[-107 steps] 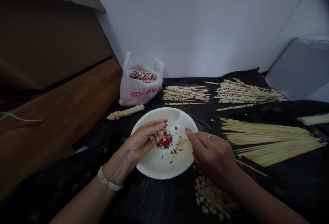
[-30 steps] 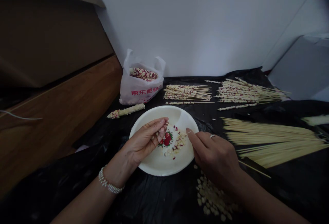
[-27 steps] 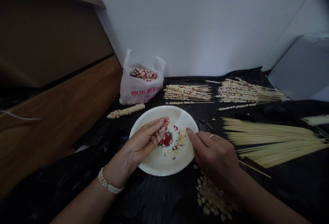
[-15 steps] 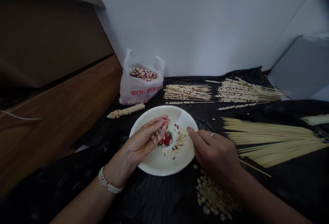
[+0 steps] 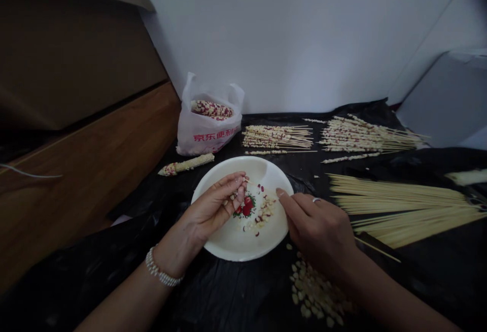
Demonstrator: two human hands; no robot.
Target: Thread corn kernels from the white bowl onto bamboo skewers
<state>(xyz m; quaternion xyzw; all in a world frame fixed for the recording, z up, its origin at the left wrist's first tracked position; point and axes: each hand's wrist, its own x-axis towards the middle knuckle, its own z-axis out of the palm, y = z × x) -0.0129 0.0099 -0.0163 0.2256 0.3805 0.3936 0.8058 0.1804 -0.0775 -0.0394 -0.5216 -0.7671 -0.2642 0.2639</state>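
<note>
Over a white bowl (image 5: 224, 248), my left hand (image 5: 220, 202) is closed, pinching a corn kernel at its fingertips with more kernels tucked in its fingers. My right hand (image 5: 315, 223) grips a thin bamboo skewer (image 5: 262, 186) between thumb and forefinger at the bowl's right rim. The skewer's thin end reaches the pinched left fingertips; its other end sticks out behind the right hand. Whether the tip has pierced the kernel I cannot tell. Loose cream and dark red corn kernels (image 5: 264, 210) lie in the bowl, beside a printed red fruit pattern.
A white plastic bag (image 5: 209, 136) holds speckled corn cobs (image 5: 211, 108). A partly stripped cob (image 5: 186, 164) lies before it. Behind the bowl are two piles of kernel-threaded skewers (image 5: 276, 136) (image 5: 353, 136). Bare skewers (image 5: 399, 200) fan out at right. Pale pieces (image 5: 315, 291) lie near my right forearm.
My right hand and the skewer have shifted very slightly left. The left fingertips have turned a little, and the skewer's thin end now shows more clearly against them.
</note>
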